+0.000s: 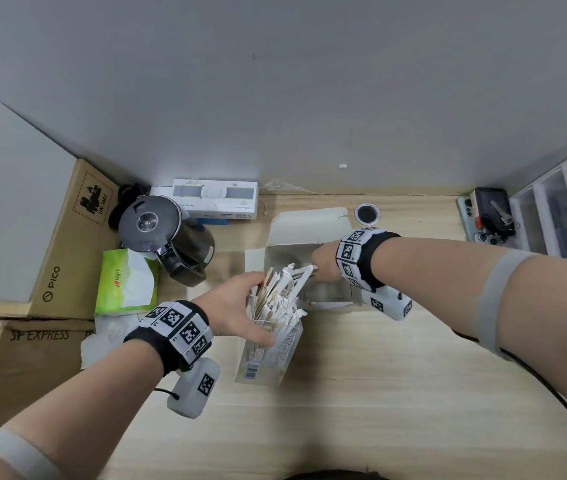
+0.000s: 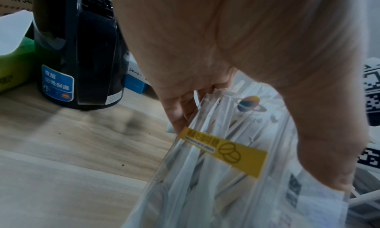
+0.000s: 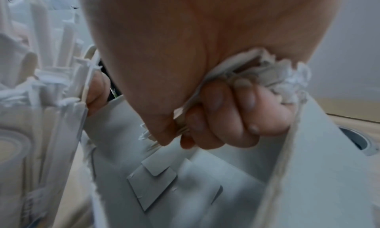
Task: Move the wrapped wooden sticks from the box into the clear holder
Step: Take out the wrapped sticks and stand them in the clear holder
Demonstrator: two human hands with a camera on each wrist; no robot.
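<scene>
A clear holder stands mid-table, packed with several paper-wrapped wooden sticks that fan out of its top. My left hand grips the holder near its rim, fingers on one side and thumb on the other; the left wrist view shows the holder with a yellow label. Behind it lies the open white box, lid flap raised. My right hand is over the box, curled round a small bunch of wrapped sticks; the box's inside looks bare below the fist.
A black kettle and a green tissue pack stand left of the holder, with cardboard boxes beyond. A white device box lies against the wall. A cable hole and clear drawers are at the right.
</scene>
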